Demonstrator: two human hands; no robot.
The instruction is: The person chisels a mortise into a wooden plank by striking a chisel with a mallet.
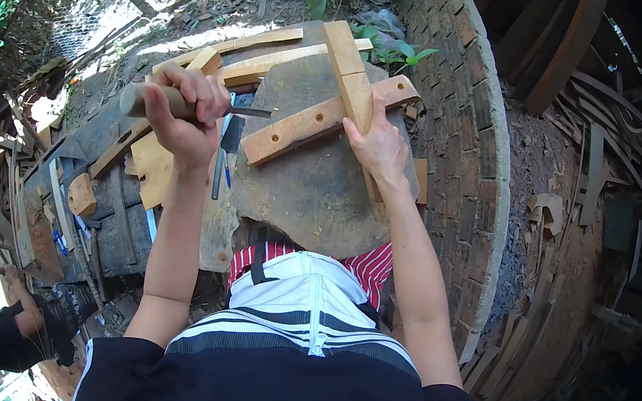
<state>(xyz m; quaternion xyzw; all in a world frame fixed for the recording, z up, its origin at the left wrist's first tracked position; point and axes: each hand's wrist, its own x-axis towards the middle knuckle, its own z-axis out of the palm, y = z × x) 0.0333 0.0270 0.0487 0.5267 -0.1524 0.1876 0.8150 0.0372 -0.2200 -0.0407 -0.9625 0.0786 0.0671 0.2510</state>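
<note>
Two bare arms [177, 243] reaching forward
Left hand [191, 135] curls into a fist left of the slab [310, 191]; right hand [382, 148] clasps over its right side.

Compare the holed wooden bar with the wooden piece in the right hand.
The holed bar shows round holes; the gripped piece shows none. The holed bar slants up to the right, the gripped piece up to the left. The gripped piece crosses over the holed bar. Both are long and wooden.
</note>
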